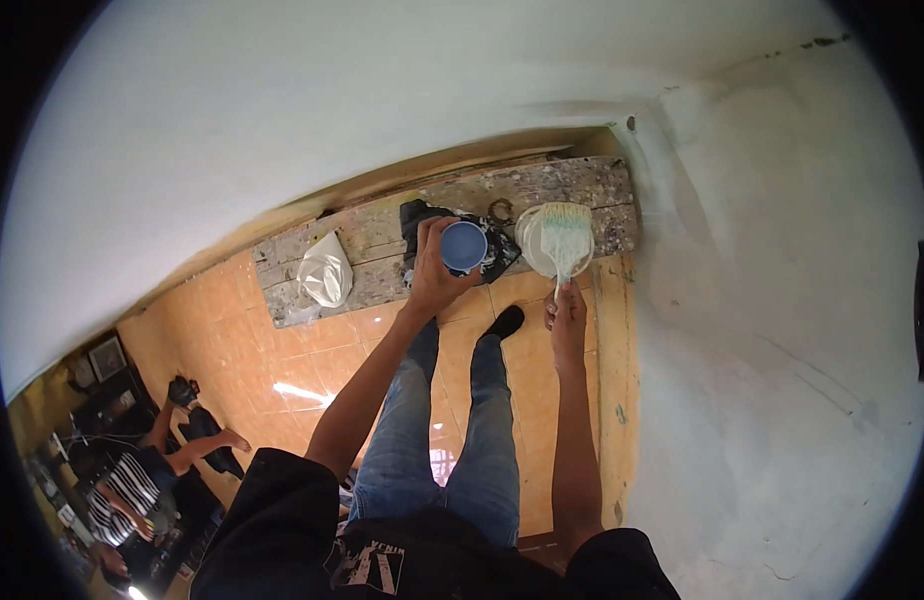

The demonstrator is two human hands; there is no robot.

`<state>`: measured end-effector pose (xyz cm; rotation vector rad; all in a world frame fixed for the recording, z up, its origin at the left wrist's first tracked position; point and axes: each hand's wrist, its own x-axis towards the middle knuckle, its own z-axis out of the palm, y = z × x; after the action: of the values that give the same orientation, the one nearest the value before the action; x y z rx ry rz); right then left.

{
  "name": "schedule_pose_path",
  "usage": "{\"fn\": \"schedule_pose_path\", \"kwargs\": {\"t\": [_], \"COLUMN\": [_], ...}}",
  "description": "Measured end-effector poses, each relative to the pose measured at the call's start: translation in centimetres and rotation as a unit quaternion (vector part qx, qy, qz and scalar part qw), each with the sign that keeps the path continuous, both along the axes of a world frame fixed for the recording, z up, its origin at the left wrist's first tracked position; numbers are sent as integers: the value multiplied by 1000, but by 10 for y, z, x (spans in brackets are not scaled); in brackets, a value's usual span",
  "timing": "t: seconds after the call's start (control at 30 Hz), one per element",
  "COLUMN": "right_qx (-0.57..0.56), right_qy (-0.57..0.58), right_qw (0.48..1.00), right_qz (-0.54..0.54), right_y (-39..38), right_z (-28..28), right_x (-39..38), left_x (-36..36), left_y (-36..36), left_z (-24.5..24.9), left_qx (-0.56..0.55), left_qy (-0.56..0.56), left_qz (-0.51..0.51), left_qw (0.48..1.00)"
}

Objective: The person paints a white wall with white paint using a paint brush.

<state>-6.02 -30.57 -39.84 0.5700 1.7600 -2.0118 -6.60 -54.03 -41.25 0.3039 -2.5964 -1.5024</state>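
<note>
My left hand (437, 280) is wrapped round a small blue cup (464, 246), seen from above, over a black plastic bag (500, 258) on a paint-spattered wooden plank (377, 228). In my right hand (568, 312) is the handle of a wide paintbrush (566, 236), its bristles coated with pale paint. The brush is over a round whitish container (529, 236) near the plank's right end, partly covering it. Whether the bristles touch the container is unclear.
A silvery-white bag (326, 271) lies on the plank's left part. Pale walls (762, 330) meet at a corner beyond the plank. Orange tiles (282, 345) cover the floor. Another person in a striped shirt (128, 492) is at the lower left, near dark furniture.
</note>
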Motion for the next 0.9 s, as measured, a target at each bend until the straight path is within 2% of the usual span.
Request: {"fn": "schedule_pose_path", "kwargs": {"t": [0.13,0.2,0.27,0.33,0.47,0.57,0.67,0.77,0.9], "right_qx": [92,118,110,79,22,80,37,82,53], "right_qy": [46,64,75,37,9,22,-19,32,14], "right_qw": [995,991,991,996,999,996,998,996,998], "right_qz": [17,20,11,-14,-49,-25,-45,-22,-27], "right_y": [24,34,43,47,57,63,65,70,73], "right_z": [-11,-20,-28,-24,-28,-34,-24,-39,-37], "right_x": [-3,-3,-1,-3,-2,-1,-5,-3,-9], "left_x": [-13,-19,-24,-29,-35,-39,-41,-44,-46], "left_y": [26,34,44,54,65,71,74,77,82], "left_z": [-8,-8,-4,-6,-13,-19,-22,-20,-19], "left_qx": [34,-2,-29,-45,-38,-46,-64,-73,-87], "left_qy": [-11,9,16,7,-13,-31,-30,-54,-52], "left_qz": [-25,-49,-66,-75,-82,-87,-93,-99,-103], "left_qw": [999,999,997,996,996,995,993,991,989]}}
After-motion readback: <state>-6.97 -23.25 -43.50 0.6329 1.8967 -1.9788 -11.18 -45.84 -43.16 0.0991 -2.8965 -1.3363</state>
